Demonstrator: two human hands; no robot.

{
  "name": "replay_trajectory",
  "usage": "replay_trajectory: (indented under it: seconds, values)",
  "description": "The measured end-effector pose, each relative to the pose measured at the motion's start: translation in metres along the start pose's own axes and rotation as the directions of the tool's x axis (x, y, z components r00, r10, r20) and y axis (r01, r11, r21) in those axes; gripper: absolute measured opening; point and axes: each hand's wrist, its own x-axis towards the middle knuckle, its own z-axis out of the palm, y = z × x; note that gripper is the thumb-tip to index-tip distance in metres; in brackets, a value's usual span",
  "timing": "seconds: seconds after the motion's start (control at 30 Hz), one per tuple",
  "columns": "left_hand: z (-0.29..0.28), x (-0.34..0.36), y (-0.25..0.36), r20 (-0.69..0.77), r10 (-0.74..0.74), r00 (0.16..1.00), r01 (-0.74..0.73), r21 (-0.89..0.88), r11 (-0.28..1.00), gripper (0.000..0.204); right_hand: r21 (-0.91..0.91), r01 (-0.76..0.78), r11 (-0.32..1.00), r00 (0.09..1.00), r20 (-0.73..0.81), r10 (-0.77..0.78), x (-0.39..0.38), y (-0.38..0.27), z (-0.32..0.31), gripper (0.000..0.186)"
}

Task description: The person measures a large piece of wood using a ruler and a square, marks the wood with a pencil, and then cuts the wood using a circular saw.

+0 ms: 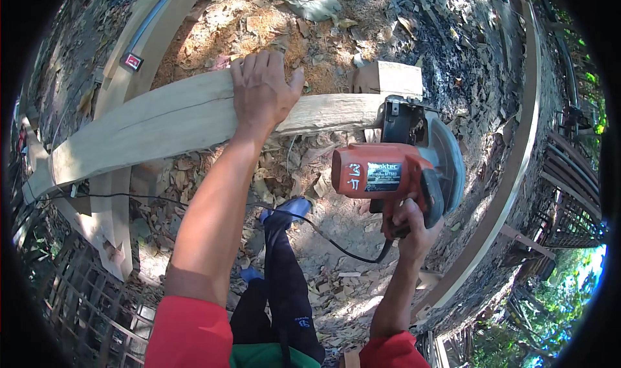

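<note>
A long pale wooden plank (174, 109) with a dark crack lies across the upper left, its right part narrower. My left hand (264, 88) presses on it, fingers curled over the far edge and thumb spread to the right. My right hand (414, 229) is wrapped round the rear handle of a red circular saw (381, 167). The saw's black base meets the plank's right end, and its grey guard faces right. Whether the blade touches the wood is hidden. A short wooden block (400, 78) sits just beyond that end.
The saw's black cord (336, 246) loops left past my foot (294, 207). Wooden beams (111, 174) lie under the plank at left, with a tape measure (131, 61) on one. A long curved-looking board (511, 200) stretches along the right. Dry leaves and sawdust cover the ground.
</note>
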Motion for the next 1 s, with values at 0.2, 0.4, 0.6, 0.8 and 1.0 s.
replay_trajectory:
  seconds: [0.2,0.4,0.6,0.8,1.0]
  values:
    - [0.002,-0.002,-0.003,-0.013,0.020,1.000,-0.020,-0.022,1.000,0.037,-0.025,0.026,0.999,1.000,0.019,-0.025,-0.002,0.006,-0.005,0.018]
    - [-0.001,-0.002,0.002,0.052,-0.014,0.999,0.014,0.005,1.000,0.036,-0.114,-0.058,0.992,0.997,0.046,0.063,-0.001,-0.013,-0.004,0.021]
    - [-0.001,-0.001,0.001,0.032,0.002,0.999,-0.003,0.005,1.000,0.035,-0.092,-0.066,0.993,0.995,0.070,0.073,0.004,-0.017,-0.004,0.022]
    - [0.003,-0.002,0.001,-0.023,0.023,0.999,-0.023,0.012,1.000,0.035,-0.120,-0.067,0.991,0.996,0.051,0.073,0.007,-0.017,-0.003,0.021]
    - [0.002,-0.001,0.001,-0.042,0.039,0.998,-0.039,0.003,0.999,0.034,-0.051,-0.040,0.998,0.997,0.067,0.044,0.014,-0.011,-0.007,0.014]
